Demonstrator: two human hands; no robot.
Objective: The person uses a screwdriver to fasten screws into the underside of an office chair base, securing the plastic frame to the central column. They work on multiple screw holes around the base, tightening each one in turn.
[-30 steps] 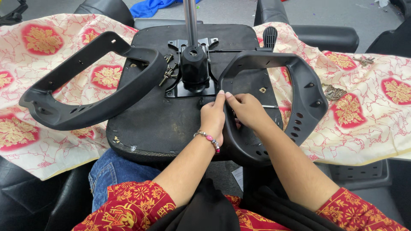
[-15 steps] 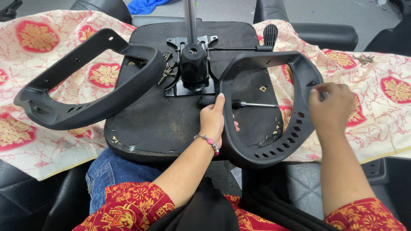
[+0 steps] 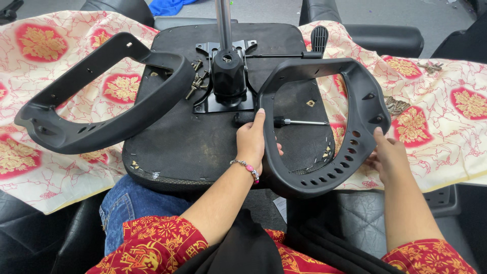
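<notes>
At far left, a black moulded plastic armrest loop (image 3: 96, 109) lies partly on the patterned cloth (image 3: 40, 56), its upper end overlapping the seat base (image 3: 203, 147). The cloth is cream with red and gold medallions and covers the surface under the parts. The seat base is inverted: a flat black fabric-covered underside with staples along its edge, resting over the person's lap. A black metal tilt mechanism (image 3: 228, 76) with an upright steel column (image 3: 223, 20) is mounted at its centre; loose bolts (image 3: 195, 83) lie just beside it on the left.

The left hand (image 3: 253, 139) extends forward, wrist straight, wearing a beaded bracelet (image 3: 247, 168). Its fingers curl over the inner left edge of the second armrest loop (image 3: 350, 127) and grip it; the fingertips lie near a screwdriver (image 3: 281, 121) with a black handle and steel shaft, which lies on the seat base inside the loop.

The second armrest loop is a smooth black plastic frame with a row of round holes along its lower curve. The right hand (image 3: 388, 155) is closed on its outer right edge, thumb on top.
</notes>
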